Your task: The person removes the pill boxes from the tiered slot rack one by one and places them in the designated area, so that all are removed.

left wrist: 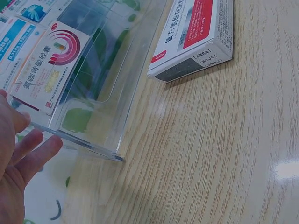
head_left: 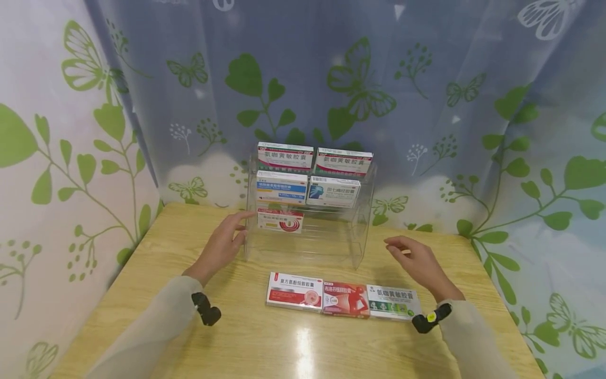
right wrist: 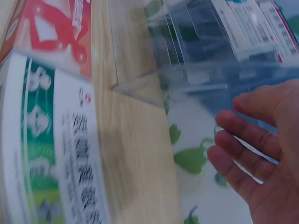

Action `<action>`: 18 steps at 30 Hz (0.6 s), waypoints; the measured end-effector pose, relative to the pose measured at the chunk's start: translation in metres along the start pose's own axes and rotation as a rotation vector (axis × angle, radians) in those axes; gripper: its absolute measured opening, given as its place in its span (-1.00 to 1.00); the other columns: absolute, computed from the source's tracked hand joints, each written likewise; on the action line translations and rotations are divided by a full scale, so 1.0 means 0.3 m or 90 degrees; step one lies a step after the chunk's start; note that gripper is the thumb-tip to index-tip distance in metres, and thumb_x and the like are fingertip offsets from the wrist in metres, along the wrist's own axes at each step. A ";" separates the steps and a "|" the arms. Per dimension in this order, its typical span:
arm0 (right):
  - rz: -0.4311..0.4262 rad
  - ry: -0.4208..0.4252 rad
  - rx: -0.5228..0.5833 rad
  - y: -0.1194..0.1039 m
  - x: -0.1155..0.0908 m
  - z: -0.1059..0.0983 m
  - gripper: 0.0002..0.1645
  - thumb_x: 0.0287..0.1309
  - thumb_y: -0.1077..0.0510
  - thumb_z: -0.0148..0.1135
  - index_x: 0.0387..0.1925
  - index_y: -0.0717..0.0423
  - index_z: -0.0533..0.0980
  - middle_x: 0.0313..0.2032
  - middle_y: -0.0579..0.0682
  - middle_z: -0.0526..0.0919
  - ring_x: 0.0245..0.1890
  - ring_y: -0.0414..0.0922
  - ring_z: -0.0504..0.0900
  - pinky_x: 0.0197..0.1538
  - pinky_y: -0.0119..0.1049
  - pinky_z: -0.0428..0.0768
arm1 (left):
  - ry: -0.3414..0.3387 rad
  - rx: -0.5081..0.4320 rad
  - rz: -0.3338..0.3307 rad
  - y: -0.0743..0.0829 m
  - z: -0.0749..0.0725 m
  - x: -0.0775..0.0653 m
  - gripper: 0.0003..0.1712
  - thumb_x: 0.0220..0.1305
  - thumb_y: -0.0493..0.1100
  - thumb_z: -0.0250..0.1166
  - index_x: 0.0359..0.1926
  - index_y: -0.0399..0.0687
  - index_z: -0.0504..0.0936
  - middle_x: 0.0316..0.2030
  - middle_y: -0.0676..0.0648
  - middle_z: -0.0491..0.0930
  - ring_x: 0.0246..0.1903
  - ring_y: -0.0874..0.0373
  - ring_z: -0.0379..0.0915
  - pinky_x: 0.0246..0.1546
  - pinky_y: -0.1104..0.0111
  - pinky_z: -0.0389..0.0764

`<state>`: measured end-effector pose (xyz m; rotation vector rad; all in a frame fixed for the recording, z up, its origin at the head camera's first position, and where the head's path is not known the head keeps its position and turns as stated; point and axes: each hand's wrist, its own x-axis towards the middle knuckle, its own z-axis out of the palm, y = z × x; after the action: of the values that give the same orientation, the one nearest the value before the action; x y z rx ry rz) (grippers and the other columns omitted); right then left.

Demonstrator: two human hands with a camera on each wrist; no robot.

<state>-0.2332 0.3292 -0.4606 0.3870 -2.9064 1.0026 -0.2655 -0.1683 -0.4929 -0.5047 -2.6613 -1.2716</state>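
A clear acrylic tiered display stand [head_left: 326,246] holds several medicine boxes. My left hand [head_left: 221,243] is at its left side, index fingertip by the left end of a red-and-white box [head_left: 280,221] on the lowest filled tier. In the left wrist view, the fingers [left wrist: 41,156] lie along the stand's side edge; whether they press it I cannot tell. To the right of the stand, my right hand [head_left: 418,263] hovers with loosely bent fingers and nothing in them. The right wrist view shows those fingers [right wrist: 250,135] near the stand's side panel.
In front of the stand, a red-and-white box [head_left: 294,291], a red box [head_left: 346,300] and a white-and-green box [head_left: 394,303] lie in a row on the wooden table [head_left: 246,342]. Higher tiers carry a blue-and-white box [head_left: 281,189] and others. A patterned curtain [head_left: 293,68] hangs behind.
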 end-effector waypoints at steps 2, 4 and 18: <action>-0.012 -0.009 0.011 -0.043 0.038 0.014 -0.55 0.70 0.00 0.13 0.38 0.12 0.60 0.24 0.19 0.74 0.25 0.21 0.70 0.27 0.21 0.74 | 0.003 0.003 0.001 -0.002 0.000 0.000 -0.36 0.63 -0.41 0.15 0.61 0.01 0.37 0.50 -0.32 0.39 0.27 -0.32 0.62 0.16 -0.11 0.80; -0.021 -0.014 0.020 -0.088 0.073 0.030 -0.56 0.69 0.01 0.14 0.37 0.13 0.61 0.25 0.18 0.74 0.25 0.21 0.69 0.28 0.21 0.73 | 0.003 0.007 0.003 -0.004 0.000 -0.001 -0.36 0.64 -0.40 0.15 0.61 0.01 0.36 0.50 -0.32 0.39 0.27 -0.31 0.62 0.16 -0.12 0.79; -0.123 -0.028 0.057 -0.348 0.250 0.168 -0.58 0.61 0.13 0.26 0.36 0.18 0.61 0.31 0.17 0.69 0.29 0.14 0.67 0.31 0.12 0.74 | -0.001 0.002 0.002 -0.010 -0.006 0.000 -0.36 0.65 -0.39 0.14 0.62 0.07 0.36 0.52 -0.29 0.38 0.28 -0.29 0.62 0.14 -0.09 0.81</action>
<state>-0.2778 0.2027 -0.4286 0.6876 -2.8003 1.1077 -0.2666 -0.1713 -0.4940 -0.5104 -2.6621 -1.2660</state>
